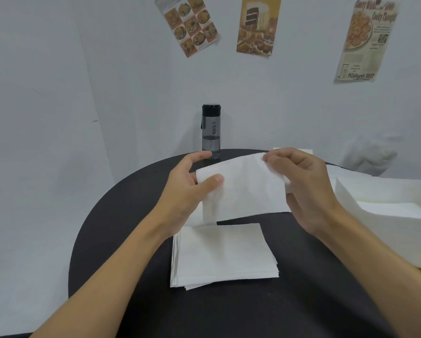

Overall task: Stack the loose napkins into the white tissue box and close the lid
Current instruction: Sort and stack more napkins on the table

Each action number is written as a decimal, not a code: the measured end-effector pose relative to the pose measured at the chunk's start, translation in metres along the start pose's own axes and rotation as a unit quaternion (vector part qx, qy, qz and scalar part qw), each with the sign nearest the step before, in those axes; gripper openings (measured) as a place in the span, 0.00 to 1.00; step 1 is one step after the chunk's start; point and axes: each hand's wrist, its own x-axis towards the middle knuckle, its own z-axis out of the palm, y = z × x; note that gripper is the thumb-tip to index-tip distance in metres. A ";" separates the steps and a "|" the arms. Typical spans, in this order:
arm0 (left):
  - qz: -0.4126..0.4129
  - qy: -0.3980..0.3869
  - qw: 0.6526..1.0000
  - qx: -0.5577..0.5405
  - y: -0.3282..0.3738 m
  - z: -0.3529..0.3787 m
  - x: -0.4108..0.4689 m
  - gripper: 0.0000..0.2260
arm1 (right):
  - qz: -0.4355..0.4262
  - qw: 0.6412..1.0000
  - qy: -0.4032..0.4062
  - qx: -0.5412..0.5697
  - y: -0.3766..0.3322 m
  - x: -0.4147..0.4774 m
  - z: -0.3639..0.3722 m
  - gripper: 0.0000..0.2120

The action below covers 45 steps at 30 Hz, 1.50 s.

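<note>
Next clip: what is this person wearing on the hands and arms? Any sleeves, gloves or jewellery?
Nothing worn shows. The left hand and right hand are bare, with no gloves, rings or markings. The left forearm and right forearm are uncovered down to the frame's edge: no sleeve, watch or bracelet in view.

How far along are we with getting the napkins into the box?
Early. Done: the white tissue box stands open at the right; what it holds is unclear. In hand: the left hand and the right hand pinch one napkin above the stack of napkins. Left: that stack is outside the box, which is yet to be closed.
</note>
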 end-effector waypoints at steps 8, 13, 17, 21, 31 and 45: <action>0.089 0.062 0.993 0.034 0.000 0.001 -0.006 0.18 | -0.004 0.988 0.074 -0.134 0.015 -0.004 -0.017 0.07; 0.098 0.052 0.993 0.044 -0.002 0.000 -0.006 0.17 | 0.011 0.979 0.012 -0.204 0.024 -0.004 -0.018 0.10; 0.105 0.044 0.991 0.063 -0.003 -0.001 -0.007 0.16 | 0.018 0.986 0.011 -0.167 0.023 -0.003 -0.020 0.04; 0.099 0.023 0.992 0.078 -0.002 0.002 -0.009 0.12 | 0.001 0.992 0.011 -0.122 0.021 -0.003 -0.020 0.03; 0.088 0.038 0.986 0.133 0.003 0.005 -0.015 0.05 | 0.001 0.996 0.015 -0.085 0.013 -0.005 -0.022 0.10; -0.001 0.020 0.951 0.309 0.000 -0.029 -0.048 0.04 | 0.151 0.909 -0.222 -0.319 0.019 -0.015 -0.016 0.04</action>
